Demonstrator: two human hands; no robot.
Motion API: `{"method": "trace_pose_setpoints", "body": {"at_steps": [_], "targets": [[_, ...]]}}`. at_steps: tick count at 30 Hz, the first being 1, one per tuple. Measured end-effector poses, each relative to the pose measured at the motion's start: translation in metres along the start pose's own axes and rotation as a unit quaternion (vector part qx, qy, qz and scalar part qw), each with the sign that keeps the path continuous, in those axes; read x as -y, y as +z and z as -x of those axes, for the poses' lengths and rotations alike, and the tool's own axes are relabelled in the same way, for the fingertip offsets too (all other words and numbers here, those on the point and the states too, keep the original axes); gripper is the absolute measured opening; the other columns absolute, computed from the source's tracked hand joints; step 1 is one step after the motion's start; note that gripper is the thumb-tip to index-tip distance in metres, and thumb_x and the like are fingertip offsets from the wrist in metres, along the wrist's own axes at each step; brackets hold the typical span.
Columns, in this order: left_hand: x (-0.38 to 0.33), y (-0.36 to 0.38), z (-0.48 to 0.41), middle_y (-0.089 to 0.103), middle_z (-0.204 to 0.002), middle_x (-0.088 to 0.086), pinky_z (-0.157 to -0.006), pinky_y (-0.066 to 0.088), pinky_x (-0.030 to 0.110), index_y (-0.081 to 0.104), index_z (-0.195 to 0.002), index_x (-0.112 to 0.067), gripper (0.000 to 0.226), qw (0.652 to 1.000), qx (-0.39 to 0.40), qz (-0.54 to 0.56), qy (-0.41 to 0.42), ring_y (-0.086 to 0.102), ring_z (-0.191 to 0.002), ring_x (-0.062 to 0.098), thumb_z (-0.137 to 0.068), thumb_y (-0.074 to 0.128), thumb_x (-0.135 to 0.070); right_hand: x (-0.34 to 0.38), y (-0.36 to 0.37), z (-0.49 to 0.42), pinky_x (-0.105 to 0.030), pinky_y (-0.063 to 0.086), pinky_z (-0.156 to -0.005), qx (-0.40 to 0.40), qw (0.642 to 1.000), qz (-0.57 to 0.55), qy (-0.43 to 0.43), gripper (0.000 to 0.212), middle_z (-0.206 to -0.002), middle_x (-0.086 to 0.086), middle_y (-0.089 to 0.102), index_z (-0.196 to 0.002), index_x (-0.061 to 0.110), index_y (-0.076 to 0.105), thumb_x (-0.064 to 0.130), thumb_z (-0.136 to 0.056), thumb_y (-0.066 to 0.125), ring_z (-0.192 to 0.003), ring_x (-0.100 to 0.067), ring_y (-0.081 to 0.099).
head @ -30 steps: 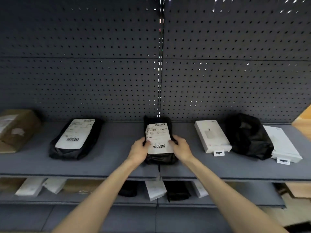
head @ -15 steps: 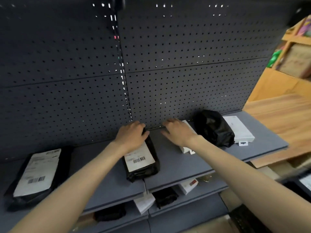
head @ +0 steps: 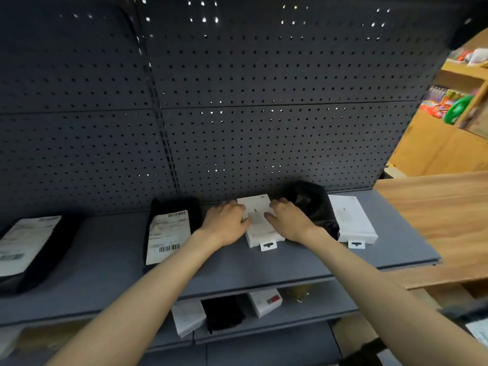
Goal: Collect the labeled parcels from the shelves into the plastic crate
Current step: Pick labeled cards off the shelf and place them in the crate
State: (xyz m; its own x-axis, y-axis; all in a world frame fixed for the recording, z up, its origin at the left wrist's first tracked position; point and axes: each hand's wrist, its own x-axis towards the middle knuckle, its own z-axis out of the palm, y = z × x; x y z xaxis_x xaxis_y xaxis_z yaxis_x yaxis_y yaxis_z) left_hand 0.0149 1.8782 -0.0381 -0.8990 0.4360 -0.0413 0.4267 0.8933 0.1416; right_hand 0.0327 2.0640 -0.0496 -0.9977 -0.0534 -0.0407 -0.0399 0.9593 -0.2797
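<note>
On the grey shelf [head: 264, 270] lies a black parcel with a white barcode label [head: 169, 233], with no hand on it. A second labelled black parcel [head: 23, 247] lies at the far left. To the right of the first parcel sits a white box with a hang tab [head: 260, 231]. My left hand [head: 227, 224] grips its left side and my right hand [head: 289, 221] grips its right side, thumbs on top. The box rests on the shelf. No plastic crate is in view.
A crumpled black bag [head: 314, 207] and another white box [head: 352, 220] lie right of my hands. The lower shelf holds a white packet [head: 187, 317], a black bag [head: 224, 313] and a small white box [head: 265, 302]. A wooden counter [head: 435, 220] adjoins on the right.
Both hands left the labelled black parcel, which stays on the shelf, and moved right onto the white box. The view swung right.
</note>
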Motion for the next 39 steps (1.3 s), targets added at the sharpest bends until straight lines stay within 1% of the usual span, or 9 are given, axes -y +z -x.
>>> {"method": "trace_pose_setpoints", "body": {"at_steps": [6,12,17,21,26,29,33,36,39], "targets": [[-0.014,0.025,0.001,0.049,-0.145,0.010,-0.101,0.042,0.042,0.046,-0.148,-0.020,0.051,0.996,0.061,0.039,-0.045,0.048,-0.132,0.031,-0.104,0.040,-0.046,-0.011,0.027,-0.004,-0.041,0.047,-0.093,0.058,0.994,-0.077,0.056,0.039,-0.126,-0.021,0.054,-0.125,0.001,0.050,0.033,-0.103,0.044,-0.113,-0.037,0.055],[-0.019,0.045,0.002,0.052,-0.133,0.014,-0.098,0.047,0.042,0.046,-0.144,-0.014,0.046,0.982,0.088,0.142,-0.089,0.053,-0.122,0.032,-0.105,0.042,-0.038,-0.014,0.036,-0.006,-0.037,0.049,-0.087,0.078,0.978,-0.158,0.108,0.043,-0.128,-0.019,0.055,-0.132,-0.001,0.043,0.030,-0.102,0.046,-0.113,-0.034,0.058],[-0.027,0.052,0.010,0.045,-0.128,0.016,-0.100,0.045,0.038,0.050,-0.137,-0.008,0.041,0.962,0.078,0.232,-0.118,0.053,-0.116,0.032,-0.108,0.038,-0.034,-0.016,0.043,0.001,-0.030,0.044,-0.069,0.042,0.956,-0.258,0.133,0.024,-0.104,-0.014,0.062,-0.105,0.003,0.057,0.025,-0.099,0.049,-0.089,-0.027,0.060],[-0.029,0.063,0.024,0.042,-0.122,0.011,-0.101,0.046,0.039,0.053,-0.125,-0.008,0.037,0.953,0.081,0.260,-0.132,0.054,-0.106,0.027,-0.108,0.036,-0.036,-0.019,0.054,0.024,-0.024,0.039,-0.054,0.018,0.945,-0.300,0.128,0.022,-0.086,-0.007,0.063,-0.090,0.003,0.062,0.021,-0.098,0.051,-0.075,-0.020,0.059],[-0.028,0.066,0.028,0.043,-0.120,0.010,-0.096,0.050,0.037,0.057,-0.126,-0.012,0.039,0.945,0.041,0.296,-0.137,0.059,-0.100,0.026,-0.107,0.038,-0.040,-0.018,0.053,0.036,-0.010,0.039,-0.059,-0.001,0.928,-0.357,0.104,0.020,-0.104,-0.002,0.065,-0.115,0.009,0.060,0.020,-0.098,0.054,-0.087,-0.012,0.059],[-0.024,0.065,0.029,0.051,-0.121,0.009,-0.097,0.051,0.040,0.061,-0.129,-0.018,0.046,0.931,0.029,0.332,-0.147,0.062,-0.104,0.026,-0.104,0.039,-0.050,-0.014,0.047,0.038,-0.020,0.042,-0.073,-0.018,0.914,-0.397,0.086,0.029,-0.110,-0.005,0.065,-0.127,0.013,0.053,0.023,-0.100,0.052,-0.097,-0.016,0.059],[-0.023,0.061,0.032,0.071,-0.104,0.006,-0.082,0.057,0.036,0.073,-0.102,-0.013,0.057,0.898,-0.009,0.408,-0.165,0.069,-0.091,0.018,-0.102,0.039,-0.059,-0.006,0.039,0.039,-0.015,0.042,-0.070,-0.056,0.898,-0.434,0.047,0.026,-0.105,-0.004,0.066,-0.126,0.014,0.054,0.021,-0.101,0.050,-0.091,-0.012,0.060],[-0.027,0.056,0.034,0.067,-0.113,-0.005,-0.075,0.048,0.014,0.068,-0.125,-0.021,0.048,0.877,-0.020,0.456,-0.151,0.062,-0.095,0.005,-0.105,0.038,-0.053,0.007,0.040,0.037,-0.015,0.044,-0.078,-0.064,0.899,-0.433,0.024,0.034,-0.113,-0.003,0.066,-0.132,0.013,0.050,0.021,-0.100,0.055,-0.100,-0.011,0.061],[-0.026,0.059,0.037,0.067,-0.125,-0.003,-0.094,0.050,0.026,0.062,-0.136,-0.020,0.050,0.866,-0.037,0.477,-0.144,0.062,-0.113,0.012,-0.106,0.037,-0.051,0.017,0.045,0.034,-0.017,0.048,-0.083,-0.057,0.903,-0.426,0.006,0.026,-0.111,-0.002,0.066,-0.123,0.013,0.059,0.022,-0.099,0.058,-0.102,-0.013,0.063]]}}
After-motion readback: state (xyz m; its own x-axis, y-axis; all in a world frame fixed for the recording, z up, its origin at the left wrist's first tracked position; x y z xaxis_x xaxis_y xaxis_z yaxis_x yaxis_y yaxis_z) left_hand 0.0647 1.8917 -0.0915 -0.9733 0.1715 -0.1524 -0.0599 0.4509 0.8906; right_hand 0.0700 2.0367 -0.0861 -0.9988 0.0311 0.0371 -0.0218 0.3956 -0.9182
